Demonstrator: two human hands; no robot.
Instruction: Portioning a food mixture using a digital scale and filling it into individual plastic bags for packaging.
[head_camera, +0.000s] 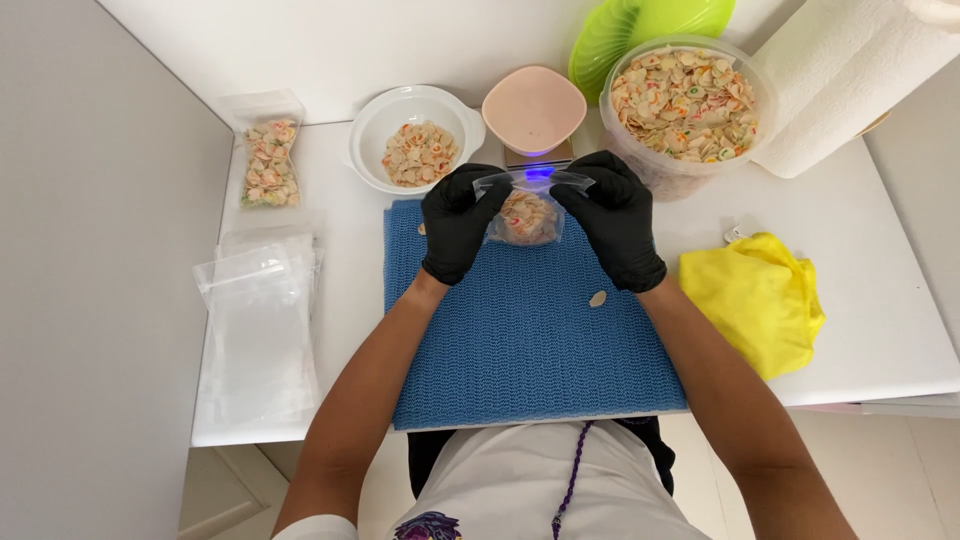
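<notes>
Both gloved hands hold a small clear bag (527, 212) of pale, speckled shell-shaped crackers above the far edge of the blue mat (530, 340). The left hand (458, 222) has its grip pinched on the bag's top left corner, and the right hand (612, 218) pinches the top right. One loose cracker (598, 298) lies on the mat near the right wrist. On the table (880, 300), a white bowl (414, 138) sits far left, a big tub (685, 105) of crackers far right, and a yellow cloth (755, 300) to the right.
</notes>
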